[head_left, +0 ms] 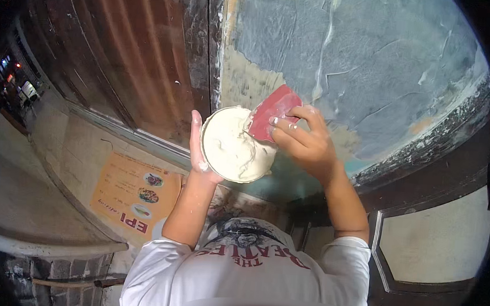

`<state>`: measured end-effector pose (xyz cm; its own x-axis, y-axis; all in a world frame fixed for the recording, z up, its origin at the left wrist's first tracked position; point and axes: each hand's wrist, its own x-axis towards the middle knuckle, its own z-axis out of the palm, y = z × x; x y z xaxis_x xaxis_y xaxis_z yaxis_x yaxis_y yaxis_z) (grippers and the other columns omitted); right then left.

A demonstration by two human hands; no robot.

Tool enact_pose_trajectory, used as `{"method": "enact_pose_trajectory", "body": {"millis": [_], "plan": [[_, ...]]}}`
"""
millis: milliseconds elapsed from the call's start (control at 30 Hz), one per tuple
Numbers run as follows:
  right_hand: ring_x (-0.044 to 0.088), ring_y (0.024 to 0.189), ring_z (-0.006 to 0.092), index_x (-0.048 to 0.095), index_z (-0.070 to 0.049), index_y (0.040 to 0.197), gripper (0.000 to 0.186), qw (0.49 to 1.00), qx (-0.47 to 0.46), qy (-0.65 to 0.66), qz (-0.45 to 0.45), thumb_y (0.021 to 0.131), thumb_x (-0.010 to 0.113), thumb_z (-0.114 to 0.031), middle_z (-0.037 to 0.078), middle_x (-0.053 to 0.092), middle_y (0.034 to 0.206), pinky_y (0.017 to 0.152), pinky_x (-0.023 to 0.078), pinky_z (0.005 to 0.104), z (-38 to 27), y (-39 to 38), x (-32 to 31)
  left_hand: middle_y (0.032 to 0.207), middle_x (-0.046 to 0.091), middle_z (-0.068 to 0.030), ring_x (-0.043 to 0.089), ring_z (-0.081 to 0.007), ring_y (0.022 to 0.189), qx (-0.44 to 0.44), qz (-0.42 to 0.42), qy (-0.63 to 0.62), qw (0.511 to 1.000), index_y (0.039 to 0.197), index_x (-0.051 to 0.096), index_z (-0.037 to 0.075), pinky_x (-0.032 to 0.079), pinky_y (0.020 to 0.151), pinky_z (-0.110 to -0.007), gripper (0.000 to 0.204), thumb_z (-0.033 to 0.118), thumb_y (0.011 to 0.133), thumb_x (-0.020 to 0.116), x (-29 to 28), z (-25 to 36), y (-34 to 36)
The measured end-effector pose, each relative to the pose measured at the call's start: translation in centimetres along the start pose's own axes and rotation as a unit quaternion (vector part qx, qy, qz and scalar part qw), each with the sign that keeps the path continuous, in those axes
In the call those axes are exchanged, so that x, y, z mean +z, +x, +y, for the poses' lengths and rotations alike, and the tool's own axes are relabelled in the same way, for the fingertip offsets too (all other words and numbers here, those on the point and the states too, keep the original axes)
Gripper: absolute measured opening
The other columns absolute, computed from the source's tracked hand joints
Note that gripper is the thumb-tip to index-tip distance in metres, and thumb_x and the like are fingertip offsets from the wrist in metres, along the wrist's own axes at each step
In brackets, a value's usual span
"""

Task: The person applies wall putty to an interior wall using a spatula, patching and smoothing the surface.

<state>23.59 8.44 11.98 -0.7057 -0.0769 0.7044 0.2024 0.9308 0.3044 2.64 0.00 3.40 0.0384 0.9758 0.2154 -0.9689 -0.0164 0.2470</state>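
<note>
One round, shallow tub with a pale rim (237,180), filled with creamy white paste (229,143), held in front of the person's chest. One left hand (200,157), curved against the tub's left side, thumb extended upward along the wall, bearing the tub; its other fingers are hidden from me. One right hand (308,135), fingers bent and closed on a flat, red, paste-smeared scraper (275,111), whose edge meets the paste at the tub's right side; white smears mark the fingertips. One white, short-sleeved cotton-like shirt (259,283), bearing a dark printed drawing and dark red capital lettering, both upside down from where I look. One orange rectangular printed sheet (111,192), at the person's left: large dark red lettering, a smaller slanting red word beside it, three pictures of food, rows of print too small to read, all inverted. One grey-blue, unevenly coated wall surface (274,37), beyond the scraper. One reddish-brown panelled surface (134,45), upright, left of the wall surface.
</note>
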Motion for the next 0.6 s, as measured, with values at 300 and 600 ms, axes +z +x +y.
{"method": "enact_pose_trajectory", "body": {"millis": [300, 600], "plan": [[0.061, 0.104, 0.0275, 0.071, -0.013, 0.099, 0.025, 1.000, 0.000, 0.016, 0.015, 0.074, 0.071, -0.015, 0.000, 0.070, 0.107, 0.087, 0.053, 0.0444, 0.0, -0.2, 0.4, 0.142, 0.057, -0.0228, 0.058, -0.0381, 0.126, -0.014, -0.003, -0.009, 1.000, 0.142, 0.051, -0.002, 0.047, 0.107, -0.054, 0.091, 0.075, 0.097, 0.035, -0.5, -0.5, 0.6], [0.063, 0.098, 0.0285, 0.072, -0.011, 0.098, 0.025, 0.999, 0.017, 0.021, 0.034, 0.073, 0.072, -0.013, 0.001, 0.071, 0.104, 0.081, 0.052, 0.0409, 0.3, -0.4, -0.1, 0.140, 0.058, -0.0217, 0.059, -0.0380, 0.126, -0.032, -0.009, -0.028, 0.999, 0.142, 0.052, 0.000, 0.047, 0.107, -0.054, 0.090, 0.075, 0.096, 0.036, -0.7, -0.6, 1.3]]}}
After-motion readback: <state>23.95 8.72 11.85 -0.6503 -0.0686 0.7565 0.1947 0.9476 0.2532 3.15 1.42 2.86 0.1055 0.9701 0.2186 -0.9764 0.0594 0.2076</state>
